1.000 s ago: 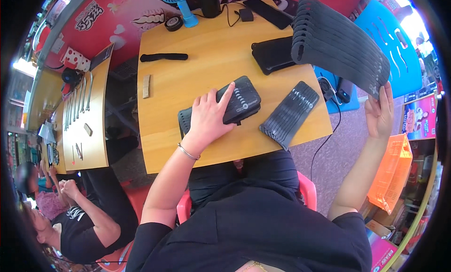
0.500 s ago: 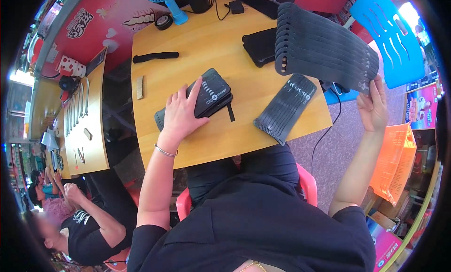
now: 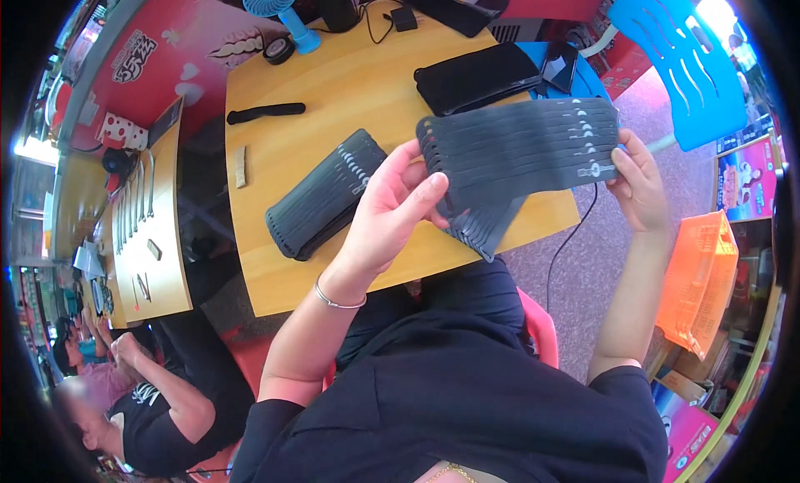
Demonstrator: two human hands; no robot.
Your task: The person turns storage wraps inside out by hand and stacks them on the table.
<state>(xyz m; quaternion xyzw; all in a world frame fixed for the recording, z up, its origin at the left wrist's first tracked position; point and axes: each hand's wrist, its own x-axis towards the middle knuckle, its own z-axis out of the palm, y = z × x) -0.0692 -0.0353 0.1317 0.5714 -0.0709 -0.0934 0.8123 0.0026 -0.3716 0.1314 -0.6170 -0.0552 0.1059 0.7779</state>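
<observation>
A flat sheet of black straps (image 3: 521, 145), joined side by side with holes at one end and pale print at the other, is held up over the table's right part. My left hand (image 3: 396, 204) pinches its holed left end, thumb in front. My right hand (image 3: 640, 183) grips the printed right end between thumb and fingers. Beneath it a fanned stack of straps (image 3: 490, 229) lies on the table, partly hidden by the sheet. Left of my left hand rests a thick stack of similar straps (image 3: 317, 201). Farther back lies a black pile (image 3: 475, 76).
On the wooden table (image 3: 358, 83) lie a rolled black strap (image 3: 267, 112) and a small tan strip (image 3: 241, 166). A blue fan (image 3: 292, 20), tape roll (image 3: 278, 50) and cable stand behind. A blue chair (image 3: 683, 66) and orange crate (image 3: 698, 283) are right; another person (image 3: 167, 400) sits left.
My left hand has left the stack on the table and taken the sheet's left end. The sheet has come down and left, now stretched between both hands. My right hand moved slightly left.
</observation>
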